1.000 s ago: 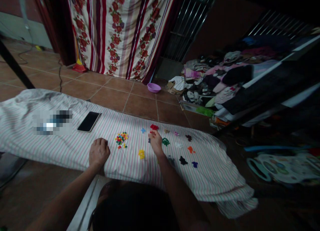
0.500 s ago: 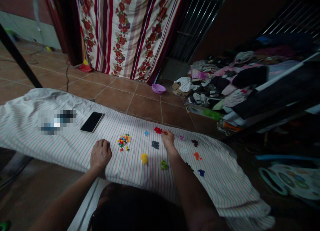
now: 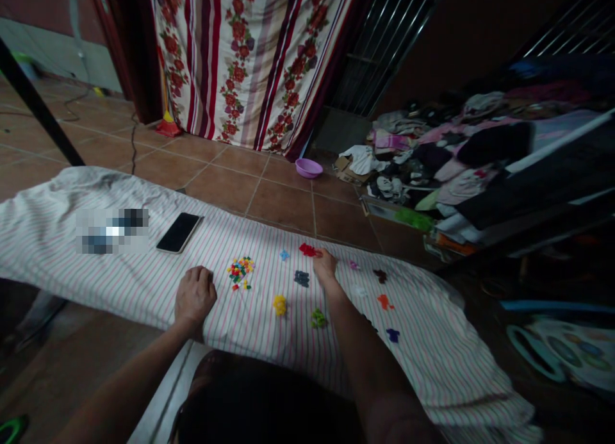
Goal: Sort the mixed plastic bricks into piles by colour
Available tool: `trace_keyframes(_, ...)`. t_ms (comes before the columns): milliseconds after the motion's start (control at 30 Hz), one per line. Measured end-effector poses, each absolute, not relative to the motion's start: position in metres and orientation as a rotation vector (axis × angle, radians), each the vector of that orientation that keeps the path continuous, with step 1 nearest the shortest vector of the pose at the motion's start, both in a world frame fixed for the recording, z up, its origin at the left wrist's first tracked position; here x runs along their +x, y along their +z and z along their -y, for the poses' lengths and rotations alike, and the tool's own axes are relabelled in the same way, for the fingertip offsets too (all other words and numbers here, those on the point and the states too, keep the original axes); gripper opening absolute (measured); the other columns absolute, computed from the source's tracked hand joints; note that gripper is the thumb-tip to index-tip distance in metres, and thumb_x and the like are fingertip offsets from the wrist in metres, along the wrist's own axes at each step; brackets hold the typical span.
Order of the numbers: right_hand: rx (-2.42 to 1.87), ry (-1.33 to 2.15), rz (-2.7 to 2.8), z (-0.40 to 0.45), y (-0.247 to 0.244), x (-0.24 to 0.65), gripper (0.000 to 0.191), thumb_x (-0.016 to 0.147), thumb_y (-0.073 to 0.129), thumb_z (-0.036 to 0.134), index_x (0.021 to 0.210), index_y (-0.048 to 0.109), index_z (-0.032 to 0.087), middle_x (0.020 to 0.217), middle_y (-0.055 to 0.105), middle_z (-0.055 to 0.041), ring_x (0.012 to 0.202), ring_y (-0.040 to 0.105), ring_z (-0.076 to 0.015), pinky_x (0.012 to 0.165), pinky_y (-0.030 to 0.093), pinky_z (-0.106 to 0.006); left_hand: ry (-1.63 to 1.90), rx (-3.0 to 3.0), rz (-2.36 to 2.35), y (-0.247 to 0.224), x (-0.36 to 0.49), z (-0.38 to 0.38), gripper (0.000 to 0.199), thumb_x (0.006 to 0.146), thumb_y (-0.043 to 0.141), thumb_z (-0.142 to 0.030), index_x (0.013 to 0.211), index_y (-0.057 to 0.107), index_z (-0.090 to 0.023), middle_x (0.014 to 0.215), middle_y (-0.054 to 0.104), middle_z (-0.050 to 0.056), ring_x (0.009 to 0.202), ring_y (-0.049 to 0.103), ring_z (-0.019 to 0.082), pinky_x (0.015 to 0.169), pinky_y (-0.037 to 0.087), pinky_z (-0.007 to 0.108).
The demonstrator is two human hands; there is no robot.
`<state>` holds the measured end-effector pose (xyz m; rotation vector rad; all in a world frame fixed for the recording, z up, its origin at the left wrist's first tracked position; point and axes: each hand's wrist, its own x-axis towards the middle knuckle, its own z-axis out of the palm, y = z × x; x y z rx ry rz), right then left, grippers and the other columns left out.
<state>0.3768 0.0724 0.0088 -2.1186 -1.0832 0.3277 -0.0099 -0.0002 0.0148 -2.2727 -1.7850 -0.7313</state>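
A: While we use the mixed heap point(image 3: 240, 272) of small coloured pieces as our landmark, where is the left hand point(image 3: 195, 296)?

B: Just left of the heap, resting on the striped cloth point(image 3: 259, 255) with knuckles up and fingers bent under. I cannot tell whether it is clenched or covers anything.

A: And the right hand point(image 3: 325, 264)?

B: Off to the right of the heap, fingertips drawn together at the right end of the red cluster point(image 3: 307, 250). I cannot tell whether they grip a red piece or have let go (they are very small from here).

A: What sits between that hand and the heap?

B: The light blue cluster point(image 3: 284, 255) and the dark grey cluster point(image 3: 302, 278), both right of the heap. The yellow cluster point(image 3: 279, 305) and the lime green cluster point(image 3: 318, 318) are also right of it, but nearer the person.

A: Anything farther right?

B: Well to the right of the heap are the pink cluster point(image 3: 354, 264), the brown cluster point(image 3: 380, 276) and the orange cluster point(image 3: 384, 301).

A: And the phone point(image 3: 179, 232)?

B: Left of the heap and a little beyond it, its dark screen facing up.
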Motion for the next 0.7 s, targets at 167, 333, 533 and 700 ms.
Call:
trace_keyframes(167,-2.058,0.306,1.089,-0.065,0.013,0.375,0.027,0.068,0.049,0.009,0.086,0.068,0.016,0.083,0.073,-0.0046,0.083,0.067,-0.0170,0.081,0.051,-0.026,-0.723,-2.271,1.798,0.014,-0.010,0.000,0.010,0.080,0.049,-0.017,0.087,0.055,-0.018,0.091,0.059,0.010,0.090,0.051,0.026,0.085,0.043,0.038)
trace_keyframes(333,-2.029,0.187,1.154,-0.061,0.023,0.368,0.031,0.068,0.046,0.009,0.088,0.070,0.016,0.082,0.072,-0.0058,0.083,0.066,-0.0178,0.083,0.049,-0.028,-0.719,-2.279,1.831,0.015,-0.010,0.000,0.009,0.079,0.049,-0.017,0.085,0.054,-0.018,0.090,0.059,0.010,0.090,0.051,0.026,0.084,0.043,0.039)
trace_keyframes(533,-1.946,0.115,1.395,-0.056,0.034,0.335,0.033,0.074,0.044,0.010,0.091,0.072,0.014,0.092,0.070,-0.0101,0.091,0.062,-0.0210,0.090,0.047,-0.034,-0.740,-2.282,1.836,0.015,-0.011,0.000,0.009,0.079,0.048,-0.018,0.085,0.054,-0.018,0.090,0.059,0.011,0.090,0.051,0.026,0.084,0.043,0.039)
trace_keyframes(700,-1.653,0.268,1.670,-0.047,0.034,0.279,0.028,0.081,0.047,0.013,0.092,0.072,0.019,0.090,0.068,-0.0065,0.086,0.061,-0.0187,0.084,0.048,-0.031,-0.739,-2.278,1.845,0.015,-0.010,0.000,0.009,0.078,0.049,-0.017,0.085,0.055,-0.018,0.090,0.059,0.011,0.090,0.052,0.026,0.084,0.043,0.039)
